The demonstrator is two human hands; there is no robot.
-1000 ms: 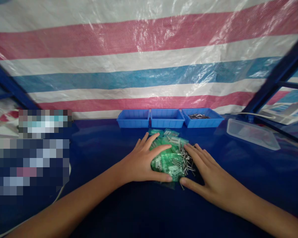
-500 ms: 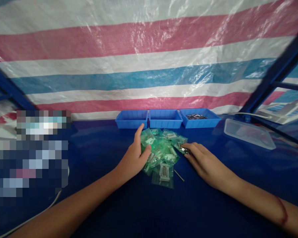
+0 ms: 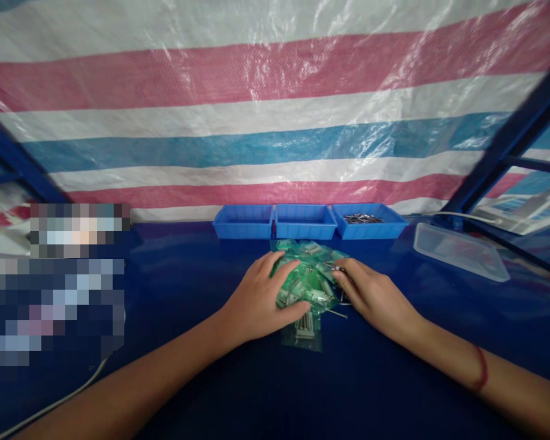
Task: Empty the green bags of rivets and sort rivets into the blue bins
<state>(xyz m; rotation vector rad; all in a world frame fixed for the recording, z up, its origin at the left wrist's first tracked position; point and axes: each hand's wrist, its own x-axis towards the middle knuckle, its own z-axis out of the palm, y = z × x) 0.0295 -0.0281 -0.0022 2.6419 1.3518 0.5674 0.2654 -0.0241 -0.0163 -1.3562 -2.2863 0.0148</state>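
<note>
A heap of small green-tinted clear plastic bags lies on the blue table, with white and metal pieces inside. One bag sticks out at the near side, showing white plastic parts and screws. My left hand rests on the heap's left side, fingers spread, holding nothing. My right hand is at the heap's right edge, its thumb and fingers pinched on screws; how many is hidden. Just below that hand a loose screw lies by the bags.
Three blue bins stand in a row behind the heap: a left bin, a middle bin and a right bin holding loose metal screws. A clear plastic lid lies at the right. A white cable runs along the left.
My left hand has moved right and down, onto the bags. My right hand keeps its pinch and has shifted slightly left. The loose screw now lies nearer to level.
</note>
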